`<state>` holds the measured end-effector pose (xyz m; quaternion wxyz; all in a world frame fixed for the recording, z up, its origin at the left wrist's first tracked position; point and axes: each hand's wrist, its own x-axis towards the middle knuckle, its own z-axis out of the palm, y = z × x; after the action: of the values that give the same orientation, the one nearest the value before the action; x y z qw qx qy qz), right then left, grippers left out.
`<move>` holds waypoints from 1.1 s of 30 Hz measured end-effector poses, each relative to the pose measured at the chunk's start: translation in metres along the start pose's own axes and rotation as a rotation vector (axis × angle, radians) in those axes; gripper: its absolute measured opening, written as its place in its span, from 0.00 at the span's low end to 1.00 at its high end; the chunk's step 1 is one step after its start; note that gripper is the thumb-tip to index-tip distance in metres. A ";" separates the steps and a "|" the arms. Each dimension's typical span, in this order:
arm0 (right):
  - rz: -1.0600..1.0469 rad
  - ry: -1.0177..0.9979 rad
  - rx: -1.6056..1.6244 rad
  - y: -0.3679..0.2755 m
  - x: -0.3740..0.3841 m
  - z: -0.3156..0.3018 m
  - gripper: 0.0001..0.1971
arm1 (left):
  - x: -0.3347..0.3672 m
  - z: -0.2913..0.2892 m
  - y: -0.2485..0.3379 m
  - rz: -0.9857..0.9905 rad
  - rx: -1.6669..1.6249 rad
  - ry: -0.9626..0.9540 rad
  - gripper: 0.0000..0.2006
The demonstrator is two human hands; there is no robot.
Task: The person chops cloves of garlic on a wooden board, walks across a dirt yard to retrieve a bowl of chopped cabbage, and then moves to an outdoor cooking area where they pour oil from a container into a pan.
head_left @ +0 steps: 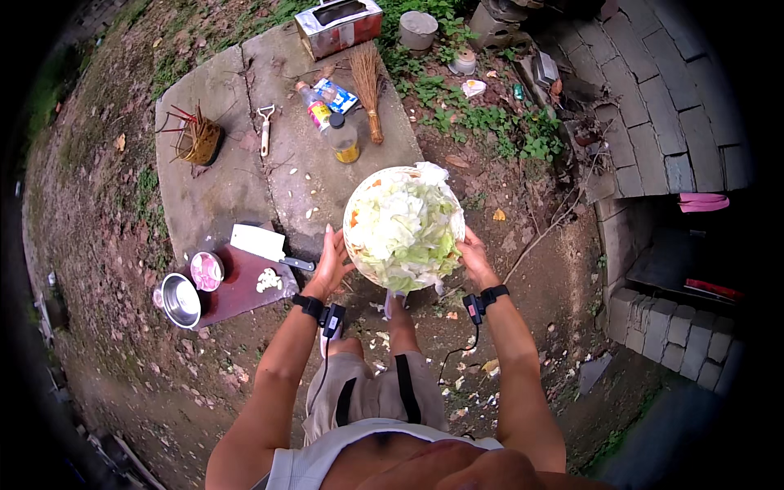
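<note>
Between my two hands is a round, pale wicker basket, held up in front of my legs. Torn cabbage leaves heap over it, pale green and white, with orange bits showing at the left side. My left hand supports the left edge, its fingers pointing up along the rim. On the opposite edge, my right hand grips the rim, its fingertips partly hidden behind the basket. Black bands with small boxes and cables circle both wrists.
Left of me, a dark red board carries a cleaver, peeled garlic, a bowl of sliced meat and a steel bowl. On the concrete slab lie a peeler, a jar and a whisk broom.
</note>
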<state>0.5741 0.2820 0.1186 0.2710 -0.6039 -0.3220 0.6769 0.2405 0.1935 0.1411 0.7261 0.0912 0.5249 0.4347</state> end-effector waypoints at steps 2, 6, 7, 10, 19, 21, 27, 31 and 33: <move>0.011 -0.039 -0.016 0.002 0.034 -0.013 0.30 | 0.024 0.003 -0.007 0.000 -0.031 0.019 0.48; 0.026 -0.101 -0.094 -0.003 0.078 -0.019 0.31 | 0.053 0.005 -0.023 0.026 -0.098 0.107 0.47; 0.030 -0.109 -0.062 -0.003 0.086 -0.020 0.31 | 0.058 0.008 -0.026 0.024 -0.116 0.131 0.47; 0.068 -0.124 -0.084 -0.005 0.105 -0.026 0.31 | 0.070 0.014 -0.033 0.018 -0.154 0.189 0.46; 0.090 -0.179 -0.080 0.002 0.131 -0.037 0.32 | 0.084 0.022 -0.052 0.025 -0.207 0.265 0.47; 0.082 -0.179 -0.052 0.010 0.136 -0.045 0.32 | 0.086 0.030 -0.049 0.023 -0.203 0.276 0.47; 0.164 -0.192 -0.089 0.000 0.136 -0.040 0.32 | 0.085 0.030 -0.045 0.018 -0.176 0.285 0.48; 0.166 -0.251 -0.130 -0.003 0.143 -0.046 0.32 | 0.081 0.032 -0.047 0.013 -0.095 0.338 0.48; 0.080 -0.143 -0.142 0.001 0.136 -0.046 0.31 | 0.073 0.034 -0.048 0.073 -0.026 0.374 0.48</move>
<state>0.6032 0.3889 0.0275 0.1769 -0.5841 -0.3633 0.7040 0.2998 0.2280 0.0775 0.6006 0.0182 0.6415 0.4769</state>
